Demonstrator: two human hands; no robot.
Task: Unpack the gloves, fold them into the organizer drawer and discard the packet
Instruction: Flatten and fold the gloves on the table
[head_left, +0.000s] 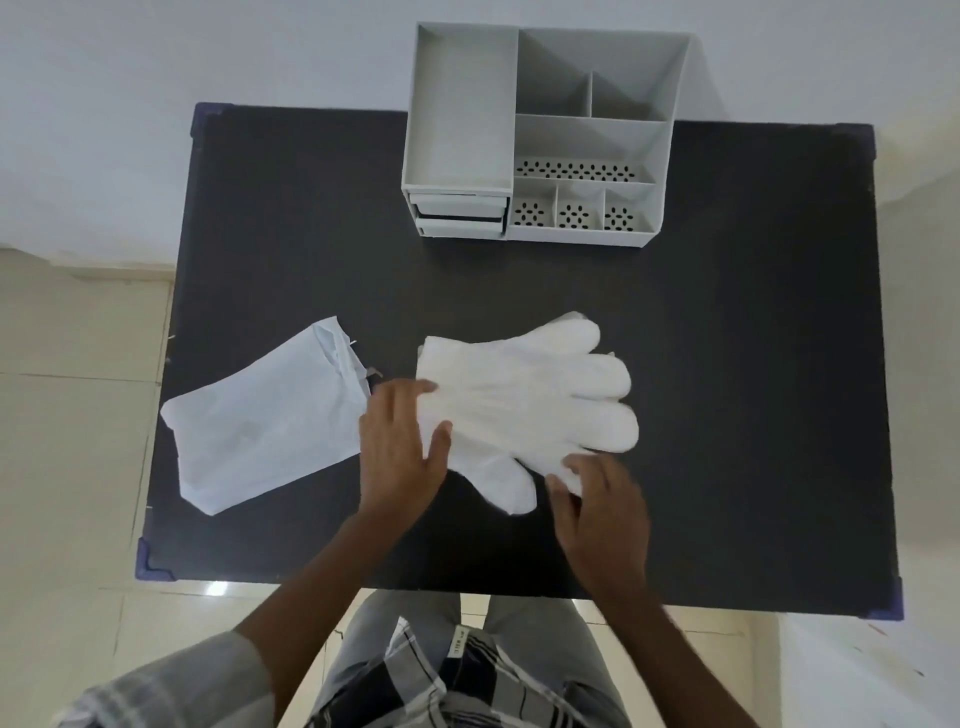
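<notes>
A stack of thin white plastic gloves (530, 400) lies flat on the black table (727, 312), fingers pointing right. My left hand (400, 452) rests on the cuff end, fingers spread and pressing it down. My right hand (602, 514) pinches the lowest glove finger at the stack's near right edge. The white packet (265, 421) lies flat to the left of my left hand, its torn mouth toward the gloves. The grey organizer (540, 140) stands at the table's far edge, with small drawers (460, 215) at its front left, the middle one showing a dark gap.
The organizer's open compartments, some with perforated floors, sit at the far middle. Blue corner guards (153, 564) mark the table corners. Tiled floor surrounds the table on both sides. My lap is at the near edge.
</notes>
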